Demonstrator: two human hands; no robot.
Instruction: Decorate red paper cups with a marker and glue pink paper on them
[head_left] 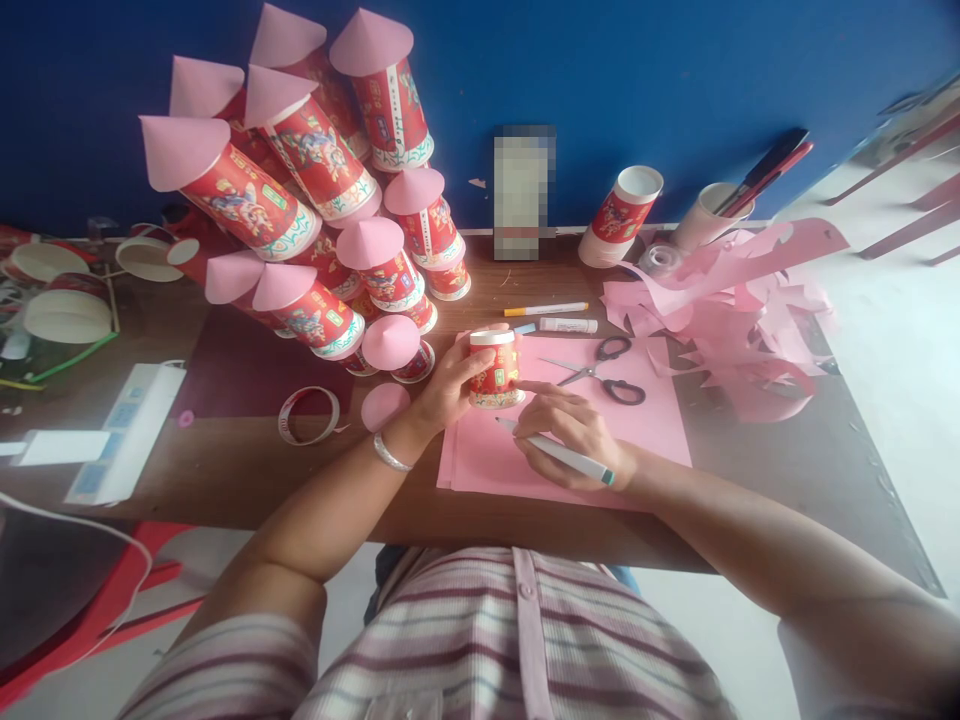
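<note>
My left hand (450,388) is wrapped round a red paper cup (495,370) with a white rim on top and a patterned band at its lower end. In my right hand (566,435) is a white marker (570,458) with a green end, its tip pointing left just below the cup. One finger of that hand reaches close to the cup's lower edge; whether it touches, I cannot tell. Both hands are over pink paper sheets (637,430). Open scissors (600,370) with black handles lie on the sheets, beyond my right hand.
Several red cup towers with pink cone tops (255,205) stand at the back left. A tape roll (309,415) lies left of my arm. Behind the sheets are an orange marker (546,310) and a glue stick (568,325). Pink scraps (757,320) pile at right, near a pen cup (705,218).
</note>
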